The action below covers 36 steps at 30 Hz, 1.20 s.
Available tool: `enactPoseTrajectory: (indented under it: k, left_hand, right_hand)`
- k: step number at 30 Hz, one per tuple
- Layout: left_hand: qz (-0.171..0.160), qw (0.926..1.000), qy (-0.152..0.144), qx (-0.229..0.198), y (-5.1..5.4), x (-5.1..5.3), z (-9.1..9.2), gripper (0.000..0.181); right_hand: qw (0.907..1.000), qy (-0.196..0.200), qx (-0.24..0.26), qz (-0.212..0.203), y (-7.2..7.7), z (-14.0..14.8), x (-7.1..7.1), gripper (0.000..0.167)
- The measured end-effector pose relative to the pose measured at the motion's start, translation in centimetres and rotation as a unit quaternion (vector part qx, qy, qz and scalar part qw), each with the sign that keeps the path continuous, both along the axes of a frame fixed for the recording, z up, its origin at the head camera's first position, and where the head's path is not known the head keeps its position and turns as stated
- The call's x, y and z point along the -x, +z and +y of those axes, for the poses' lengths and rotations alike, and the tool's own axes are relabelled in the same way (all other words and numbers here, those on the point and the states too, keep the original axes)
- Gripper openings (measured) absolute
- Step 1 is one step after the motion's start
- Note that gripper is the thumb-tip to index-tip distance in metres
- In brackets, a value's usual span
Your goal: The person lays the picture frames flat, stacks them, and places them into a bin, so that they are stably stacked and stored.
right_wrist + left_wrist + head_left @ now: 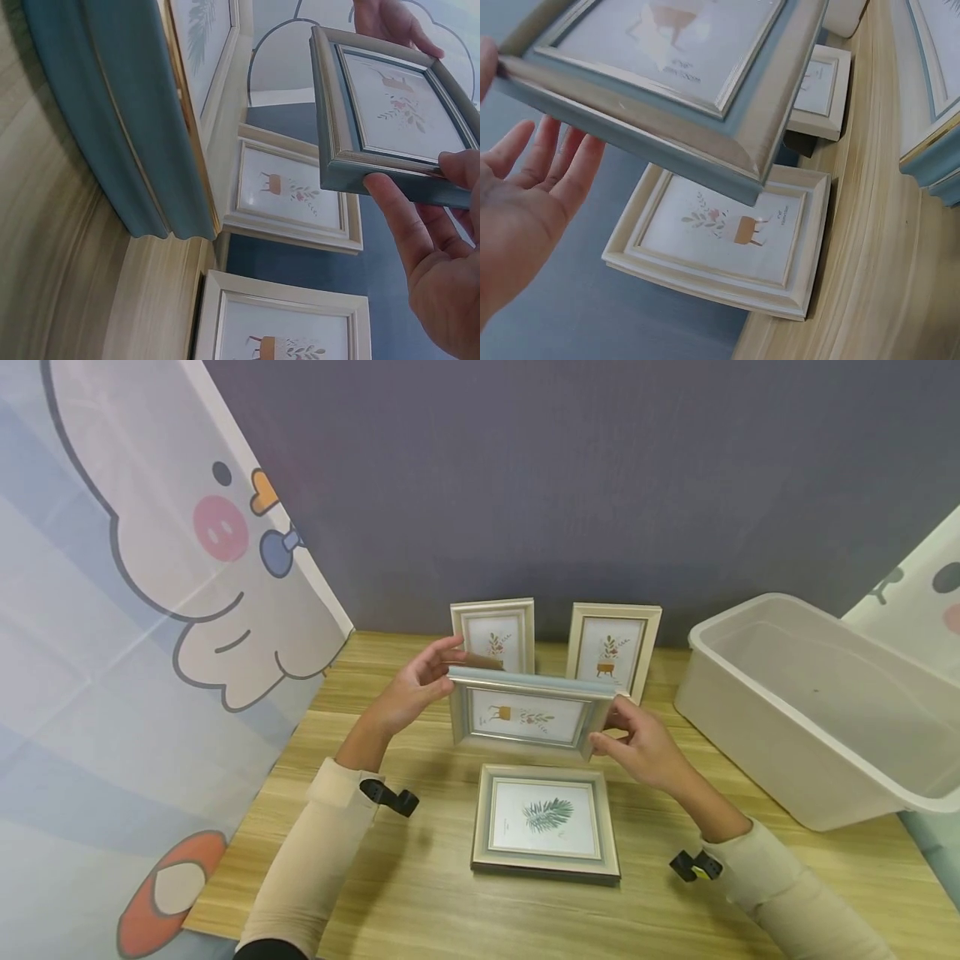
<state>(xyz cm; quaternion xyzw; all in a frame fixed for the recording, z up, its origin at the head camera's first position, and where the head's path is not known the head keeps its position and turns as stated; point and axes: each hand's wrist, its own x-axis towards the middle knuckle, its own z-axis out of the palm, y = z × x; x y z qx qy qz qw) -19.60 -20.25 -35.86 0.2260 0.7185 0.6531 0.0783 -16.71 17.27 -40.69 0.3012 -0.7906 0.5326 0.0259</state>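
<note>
A blue-and-silver picture frame (528, 714) with a potted-plant print is held sideways above the table, the plant lying on its side in the head view. My left hand (405, 697) pinches its left end, the thumb in front and the other fingers behind. At the opposite end, my right hand (648, 745) grips the frame between thumb and fingers. Below it, a picture frame with a green leaf print (546, 818) lies face up; the right wrist view shows two blue layers (112, 120) stacked there. Behind stand two cream picture frames, one at left (517, 639) and one at right (611, 647).
A white plastic bin (757, 727) stands on the right of the wooden table (405, 893). A dark grey panel (562, 485) rises behind the standing frames. Cartoon-printed cloth (97, 693) hangs along the left side, with more at the far right.
</note>
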Motion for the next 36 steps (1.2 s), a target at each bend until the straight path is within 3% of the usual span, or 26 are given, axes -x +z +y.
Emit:
enactPoseTrajectory:
  k: [4, 8, 11, 21, 30, 36]
  left_hand:
    - [0.000, 0.9997, 0.025, 0.000, 0.4, -0.5, 0.4, 0.091]
    - [0.018, 0.9985, 0.047, 0.023, 0.9, -1.1, 0.9, 0.060]
    - [0.029, 0.9970, 0.058, 0.043, 1.1, -1.4, 1.3, 0.049]
    - [0.035, 0.9919, 0.089, 0.084, 1.2, -2.1, 2.2, 0.033]
    - [0.049, 0.9896, 0.098, 0.093, 1.4, -2.7, 2.6, 0.030]
    - [0.047, 0.9901, 0.097, 0.090, 0.9, -2.7, 2.8, 0.031]
  right_hand:
    - [0.9998, -0.001, 0.002, -0.022, 0.0, 0.2, -0.1, 0.039]
    - [0.9993, 0.006, 0.011, -0.036, -0.1, 0.5, -0.1, 0.038]
    - [0.9992, 0.010, 0.014, -0.035, -0.2, 0.7, -0.2, 0.040]
    - [0.9993, 0.008, 0.010, -0.034, -0.2, 1.3, -0.5, 0.044]
    - [0.9990, 0.015, 0.017, -0.040, -0.2, 1.6, -0.8, 0.043]
    - [0.9966, 0.017, 0.020, -0.078, 0.2, 1.8, -1.2, 0.051]
